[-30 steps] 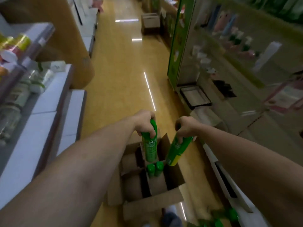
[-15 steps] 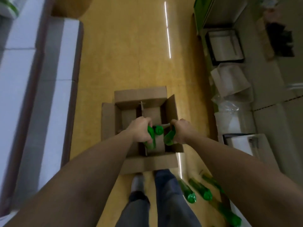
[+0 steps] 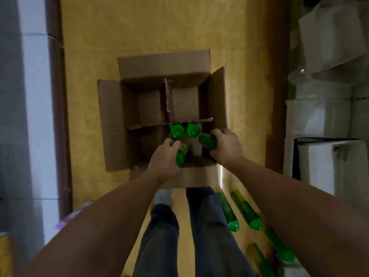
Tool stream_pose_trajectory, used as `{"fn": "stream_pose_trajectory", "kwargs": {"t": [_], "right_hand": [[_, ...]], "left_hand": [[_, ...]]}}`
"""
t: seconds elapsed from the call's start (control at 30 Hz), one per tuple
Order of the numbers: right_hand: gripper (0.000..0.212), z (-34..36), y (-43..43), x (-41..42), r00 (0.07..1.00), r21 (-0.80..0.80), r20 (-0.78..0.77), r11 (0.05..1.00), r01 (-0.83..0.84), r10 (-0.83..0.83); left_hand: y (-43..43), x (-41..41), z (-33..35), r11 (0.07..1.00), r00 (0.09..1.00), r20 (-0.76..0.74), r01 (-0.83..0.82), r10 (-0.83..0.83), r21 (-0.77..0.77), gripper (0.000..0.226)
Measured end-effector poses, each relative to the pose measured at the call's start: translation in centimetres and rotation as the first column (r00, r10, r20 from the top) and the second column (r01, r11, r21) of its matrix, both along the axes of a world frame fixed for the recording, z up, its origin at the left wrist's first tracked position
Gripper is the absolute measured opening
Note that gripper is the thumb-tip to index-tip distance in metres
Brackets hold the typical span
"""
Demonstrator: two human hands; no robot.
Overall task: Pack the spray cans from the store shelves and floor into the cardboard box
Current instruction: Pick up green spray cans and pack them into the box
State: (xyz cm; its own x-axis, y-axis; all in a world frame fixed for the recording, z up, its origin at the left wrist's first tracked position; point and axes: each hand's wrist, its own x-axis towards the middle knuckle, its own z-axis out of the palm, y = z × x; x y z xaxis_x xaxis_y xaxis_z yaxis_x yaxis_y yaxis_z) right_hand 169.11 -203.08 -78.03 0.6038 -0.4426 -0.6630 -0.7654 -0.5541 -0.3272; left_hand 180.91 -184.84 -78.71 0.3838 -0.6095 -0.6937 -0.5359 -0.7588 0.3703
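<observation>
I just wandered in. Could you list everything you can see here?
box: one, brown cardboard, open on the floor, dividers inside
standing cans: two, green, upright in the box's near right compartment
held cans: two, green, one per hand, over that compartment
floor cans: at least four, green, lying right of the legs
floor: one, yellow, all around
white containers: several, right edge
shelf unit: one, white, left edge
legs: two, dark trousers, bottom centre
left hand: one, grips a held can
right hand: one, grips the other
</observation>
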Motion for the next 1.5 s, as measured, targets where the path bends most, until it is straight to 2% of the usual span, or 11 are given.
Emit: {"fn": "stream_pose_trajectory", "kwargs": {"t": [0.4, 0.77, 0.87, 1.03, 1.17, 1.3, 1.5], "right_hand": [[0.056, -11.8, -0.5, 2.4, 0.999, -0.068, 0.037, 0.997, 0.027, -0.024], [0.073, -18.2, -0.7, 2.8, 0.997, -0.091, 0.03, 0.993, -0.073, 0.076], [0.095, -18.5, -0.7, 2.9, 0.994, -0.096, -0.007, 0.989, -0.108, 0.108], [0.109, -18.5, -0.7, 3.0, 0.99, -0.088, -0.028, 0.986, -0.142, 0.14], [0.107, -17.5, -0.8, 2.8, 0.998, -0.05, 0.014, 0.997, -0.055, 0.056], [0.105, -15.6, -1.2, 1.9, 0.999, -0.079, -0.011, 0.996, -0.042, 0.042], [0.104, -11.1, -1.8, 2.7, 0.999, -0.106, 0.003, 0.994, -0.037, 0.038]], "left_hand": [[-2.3, 0.3, -11.1, 0.991, 0.997, 0.054, -0.069, 0.063, 0.112, 0.072], [-0.5, -0.7, -16.1, 0.997, 0.992, 0.11, -0.059, 0.053, 0.048, 0.061], [-0.3, -1.3, -16.5, 0.998, 0.985, 0.166, -0.043, 0.036, 0.04, 0.066], [0.0, -1.6, -16.5, 0.997, 0.985, 0.166, -0.057, 0.048, 0.046, 0.071], [-0.2, -0.3, -15.9, 0.995, 0.994, 0.06, -0.094, 0.091, 0.043, 0.076], [-0.7, 1.0, -14.2, 0.998, 0.995, 0.078, -0.058, 0.056, 0.031, 0.069], [-2.8, 2.8, -9.5, 0.99, 0.984, 0.106, -0.142, 0.143, -0.026, 0.061]]}}
